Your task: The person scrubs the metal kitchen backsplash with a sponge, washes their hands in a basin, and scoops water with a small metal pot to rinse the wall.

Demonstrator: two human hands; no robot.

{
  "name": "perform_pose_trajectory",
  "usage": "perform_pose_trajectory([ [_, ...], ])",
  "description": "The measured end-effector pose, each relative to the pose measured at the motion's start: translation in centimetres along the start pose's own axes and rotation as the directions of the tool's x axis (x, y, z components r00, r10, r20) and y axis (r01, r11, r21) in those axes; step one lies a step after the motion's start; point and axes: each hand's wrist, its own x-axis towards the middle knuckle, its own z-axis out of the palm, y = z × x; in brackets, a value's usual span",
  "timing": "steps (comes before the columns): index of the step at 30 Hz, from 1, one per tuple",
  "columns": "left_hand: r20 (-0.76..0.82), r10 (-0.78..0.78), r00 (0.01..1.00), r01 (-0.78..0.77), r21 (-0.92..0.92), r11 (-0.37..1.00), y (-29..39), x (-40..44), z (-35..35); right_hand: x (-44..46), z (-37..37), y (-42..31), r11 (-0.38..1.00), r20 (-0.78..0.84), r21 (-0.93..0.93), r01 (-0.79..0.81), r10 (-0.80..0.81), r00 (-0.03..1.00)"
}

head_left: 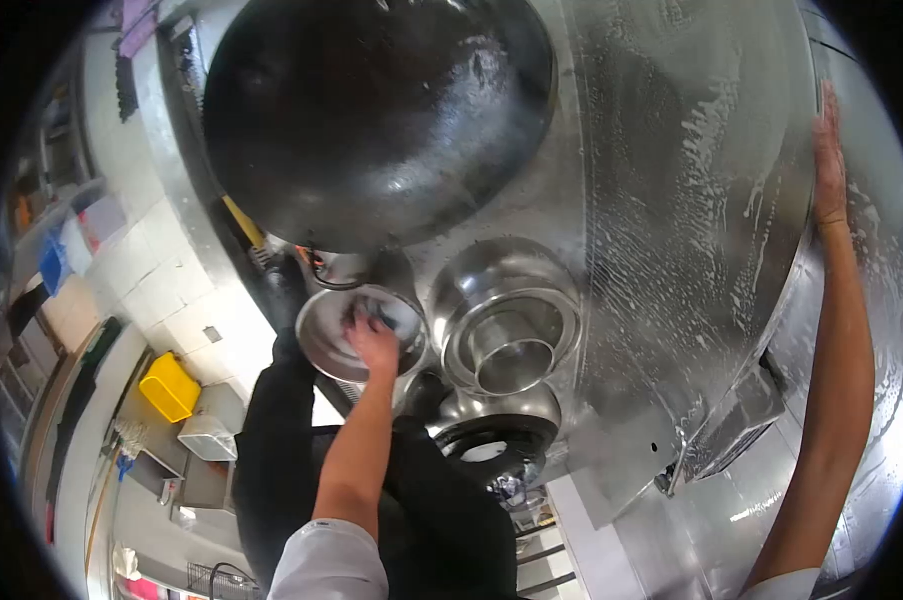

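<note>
"Panel [652, 250], wet steel; left of it, a wok [372, 120]; below that, a pot [317, 345]."
"The hands?"
"Right hand [829, 172]: fingers straight, together, along the panel's edge. Left hand [375, 346]: inside the pot."
"Holding?"
"Dark wad [404, 318], in the pot, just beside the blurred fingers; whether they pinch it, I cannot tell."

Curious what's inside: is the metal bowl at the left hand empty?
Not empty: the metal bowl holds a dark item beside the left hand, which reaches inside. Whether there is liquid, I cannot tell.
</note>
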Motion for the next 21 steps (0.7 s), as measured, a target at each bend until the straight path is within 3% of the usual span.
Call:
perform_pose_trajectory([
  [1,0.017,-0.009,1.0,0.01,-0.009,1.0,-2.4,0.1,2.0,-0.4,0.0,-0.3,1.0,0.001,-0.013,-0.014,0.014,1.0],
  [2,0.14,-0.093,0.986,0.081,0.093,0.992,-5.5,0.3,4.7,-0.7,0.1,-0.6,0.999,0.001,-0.027,-0.034,0.034,0.999],
  [3,0.383,-0.159,0.91,0.055,0.268,0.962,-5.9,0.9,4.8,-0.8,0.0,-1.1,0.998,0.0,-0.034,-0.059,0.059,0.998],
  [4,0.6,-0.214,0.771,-0.057,0.4,0.915,-5.4,1.7,4.3,-0.6,-0.1,-1.7,0.995,0.003,-0.035,-0.09,0.09,0.996],
  [5,0.602,-0.205,0.772,-0.063,0.393,0.917,-4.5,1.4,3.4,0.1,-0.1,-2.1,0.992,0.005,-0.012,-0.123,0.123,0.992],
  [6,0.431,-0.183,0.884,0.133,0.144,0.981,-2.7,0.6,1.8,0.8,-0.2,-2.7,0.988,0.008,0.01,-0.156,0.156,0.988],
  [7,0.238,-0.218,0.946,0.259,-0.153,0.954,-1.0,-0.2,-0.1,1.6,-0.3,-2.8,0.973,0.017,0.069,-0.218,0.218,0.976],
  [8,0.24,-0.357,0.903,0.427,-0.402,0.81,0.5,-0.4,-1.7,2.3,-0.4,-1.3,0.974,-0.003,0.065,-0.219,0.22,0.976],
  [9,0.285,-0.475,0.833,0.539,-0.613,0.578,1.9,-0.7,-3.4,2.9,-0.1,0.5,0.999,0.016,0.031,-0.018,0.017,1.0],
  [10,0.359,-0.463,0.811,0.551,-0.734,0.397,4.2,-1.4,-5.9,3.6,0.2,2.3,0.983,0.035,0.006,0.186,-0.186,0.982],
  [11,0.425,-0.435,0.793,0.544,-0.817,0.193,6.9,-2.1,-8.3,4.1,0.1,2.0,0.989,0.015,0.053,0.137,-0.138,0.99],
  [13,0.578,-0.306,0.757,0.62,-0.782,0.056,14.5,-3.8,-11.5,4.9,0.0,1.5,0.99,-0.009,0.132,0.056,-0.056,0.998],
  [14,0.63,-0.237,0.74,0.652,-0.758,0.021,19.7,-4.4,-13.2,5.2,-0.3,1.4,0.987,-0.015,0.156,0.04,-0.038,0.999],
  [16,0.787,-0.056,0.614,0.783,-0.6,0.163,27.4,-6.0,-12.2,5.7,-0.8,1.3,0.981,-0.008,0.194,0.023,-0.022,1.0],
  [18,0.715,0.207,0.668,0.538,-0.656,0.53,36.4,-6.0,-10.5,6.0,-1.1,1.6,0.975,0.001,0.223,0.011,-0.012,1.0],
  [19,0.493,0.403,0.771,0.271,-0.827,0.493,40.3,-6.4,-8.5,6.1,-1.1,1.5,0.972,0.006,0.234,0.006,-0.008,1.0],
  [21,0.299,0.538,0.788,0.13,-0.935,0.33,48.3,-4.9,-7.1,6.5,-1.0,2.0,0.975,0.019,0.223,0.013,-0.018,1.0],
])
